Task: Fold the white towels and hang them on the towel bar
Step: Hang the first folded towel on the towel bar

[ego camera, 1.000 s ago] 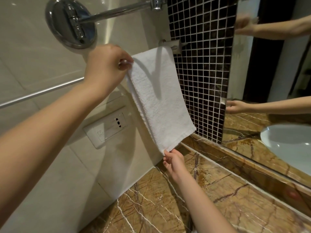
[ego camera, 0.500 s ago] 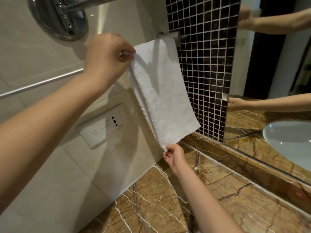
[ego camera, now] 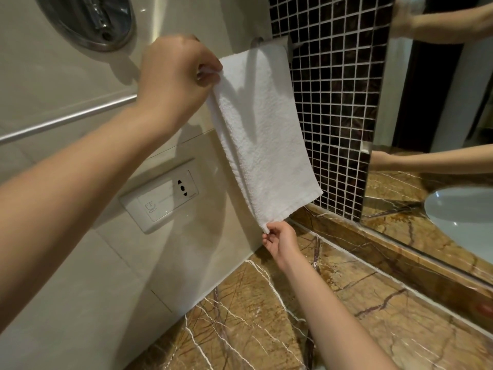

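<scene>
A folded white towel (ego camera: 262,134) hangs over a short chrome towel bar (ego camera: 272,41) fixed near the corner of the cream wall and the dark mosaic tiles. My left hand (ego camera: 173,76) pinches the towel's upper left edge up by the bar. My right hand (ego camera: 280,240) pinches the bottom left corner of the towel just above the counter. The towel hangs flat between the two hands, slanting down to the right.
A wall socket plate (ego camera: 162,196) sits left of the towel. A long chrome rail (ego camera: 66,118) runs along the cream wall, with a round chrome wall mount (ego camera: 90,22) above. A brown marble counter (ego camera: 266,316) lies below. A mirror (ego camera: 440,102) on the right reflects my arms and a basin.
The view has shifted down and closer, so the chrome mount sits higher in frame. Both hands keep the same grips on the towel, which hangs much as before.
</scene>
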Demonstrator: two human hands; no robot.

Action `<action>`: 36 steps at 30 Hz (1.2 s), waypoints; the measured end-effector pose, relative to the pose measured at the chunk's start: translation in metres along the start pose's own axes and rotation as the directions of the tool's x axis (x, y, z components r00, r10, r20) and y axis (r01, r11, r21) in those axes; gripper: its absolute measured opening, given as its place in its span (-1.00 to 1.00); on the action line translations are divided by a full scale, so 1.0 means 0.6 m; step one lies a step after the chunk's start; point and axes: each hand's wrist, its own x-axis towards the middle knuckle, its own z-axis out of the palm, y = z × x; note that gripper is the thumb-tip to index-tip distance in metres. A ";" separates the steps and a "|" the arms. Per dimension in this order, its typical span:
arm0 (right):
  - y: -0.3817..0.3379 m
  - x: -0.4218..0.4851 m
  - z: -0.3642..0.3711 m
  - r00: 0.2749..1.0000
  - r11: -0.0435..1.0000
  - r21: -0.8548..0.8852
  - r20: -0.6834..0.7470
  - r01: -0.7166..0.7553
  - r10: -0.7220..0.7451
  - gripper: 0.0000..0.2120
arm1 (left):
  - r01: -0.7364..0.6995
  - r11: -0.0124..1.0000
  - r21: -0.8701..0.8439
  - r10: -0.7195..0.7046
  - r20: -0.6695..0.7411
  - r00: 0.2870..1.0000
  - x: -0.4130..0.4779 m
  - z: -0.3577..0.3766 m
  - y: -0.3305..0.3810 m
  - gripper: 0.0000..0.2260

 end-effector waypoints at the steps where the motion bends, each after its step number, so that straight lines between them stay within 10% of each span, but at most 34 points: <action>1: 0.000 0.000 -0.001 1.000 1.000 -0.003 0.000 0.002 -0.002 -0.88 | -0.001 1.000 0.002 0.001 0.002 1.000 0.001 0.000 0.000 -0.73; 9: 0.001 0.005 -0.008 1.000 0.998 -0.069 -0.012 0.010 -0.011 -0.90 | 0.015 1.000 -0.012 -0.015 0.041 0.999 0.001 -0.007 -0.001 -0.73; 15: 0.001 -0.006 -0.036 0.994 0.889 -0.449 -0.009 0.092 -0.107 -0.88 | 0.021 0.998 -0.065 -0.015 0.088 0.996 -0.031 -0.025 0.002 -0.73; 23: -0.070 -0.093 -0.047 0.868 0.267 -0.949 0.014 0.168 -0.497 -0.79 | 0.011 0.989 -0.145 0.024 0.241 0.970 -0.111 -0.061 0.025 -0.65; 30: -0.180 -0.253 0.071 0.590 -0.426 -0.869 0.486 0.250 -0.645 -0.52 | 0.158 0.983 -0.089 -0.113 0.383 0.917 -0.174 -0.106 0.031 -0.49; 36: -0.206 -0.359 0.125 0.567 -0.611 -0.768 0.595 0.193 -0.570 -0.50 | 0.231 0.971 -0.062 -0.176 0.472 0.864 -0.230 -0.141 0.039 -0.47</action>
